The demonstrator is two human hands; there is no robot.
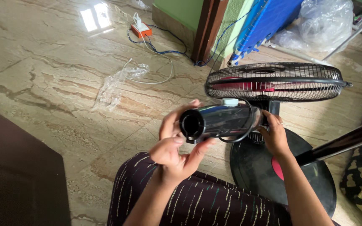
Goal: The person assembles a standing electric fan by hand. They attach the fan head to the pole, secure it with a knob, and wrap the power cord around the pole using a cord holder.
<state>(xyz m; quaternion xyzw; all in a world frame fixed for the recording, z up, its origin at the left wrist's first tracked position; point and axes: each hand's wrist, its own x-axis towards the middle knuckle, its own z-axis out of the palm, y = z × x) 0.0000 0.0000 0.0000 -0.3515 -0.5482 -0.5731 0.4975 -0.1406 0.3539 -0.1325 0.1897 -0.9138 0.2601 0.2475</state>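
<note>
A person's left hand (173, 144) wraps thumb and curled fingers (177, 115) around the open end of a glossy black fan stem tube (218, 121), held level above the lap. The right hand (275, 136) closes on its far end beneath the black wire fan cage (275, 81), over the round black base (256, 167).

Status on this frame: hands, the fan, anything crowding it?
Left hand cups the open end of the fan's black neck tube. Right hand holds its far end. Round base and pole close by.
</note>
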